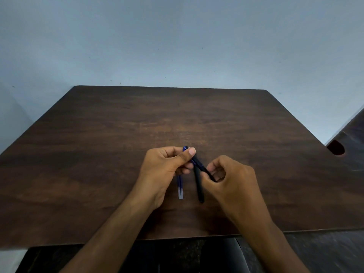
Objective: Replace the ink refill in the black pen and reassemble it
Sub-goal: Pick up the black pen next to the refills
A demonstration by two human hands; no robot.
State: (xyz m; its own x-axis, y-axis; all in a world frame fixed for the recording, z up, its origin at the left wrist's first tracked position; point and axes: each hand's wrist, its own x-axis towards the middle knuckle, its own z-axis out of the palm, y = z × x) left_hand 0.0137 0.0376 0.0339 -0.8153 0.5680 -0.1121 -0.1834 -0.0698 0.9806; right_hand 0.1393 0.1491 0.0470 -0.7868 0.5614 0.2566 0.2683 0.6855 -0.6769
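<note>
Pinching the upper end of a black pen piece [199, 164] between thumb and curled fingers, the left hand [167, 166] hovers over the middle of a dark wooden table [98, 154], its thumbnail turned up toward the camera. The right hand [232, 178] meets it from the other side, fingers curled in and gripping the lower end of that same slanted black piece, so the two hands are joined by it. A second black pen part [199, 188] runs almost straight down from between the hands toward the near edge of the table (whether it lies on the wood or is held at its top, I cannot tell). Just left of it, emerging from under the left hand, are two thin blue ink refills [180, 189] side by side, their pale lower ends pointing toward the person; a bit of blue also shows at the top beside the left thumb tip. Both bare forearms reach in from the bottom of the view. Beyond the table stands a pale blue wall [177, 40], and at the far right edge is another dark piece of furniture [352, 146] with a rounded cut-out.
</note>
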